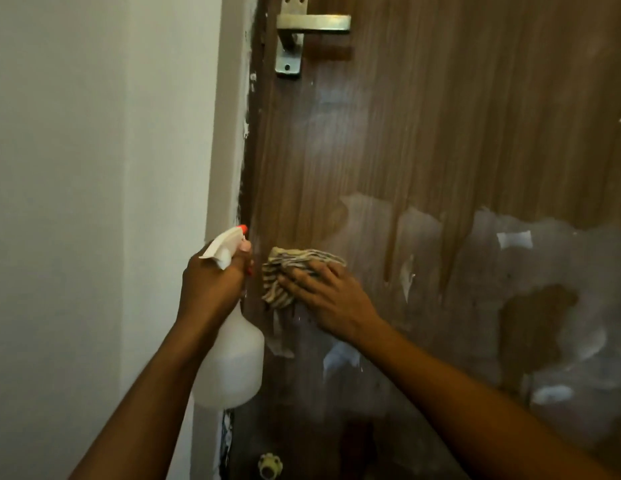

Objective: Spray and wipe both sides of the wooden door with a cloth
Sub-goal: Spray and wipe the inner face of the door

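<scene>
The brown wooden door fills the right of the head view, with pale smeared patches across its lower half. My left hand grips the neck of a white spray bottle with an orange-tipped nozzle, held close to the door's left edge. My right hand presses a striped beige cloth flat against the door with straight fingers, just right of the bottle.
A metal lever handle sits high on the door. The white wall and door frame stand to the left. A small yellowish round object shows low near the door's bottom edge.
</scene>
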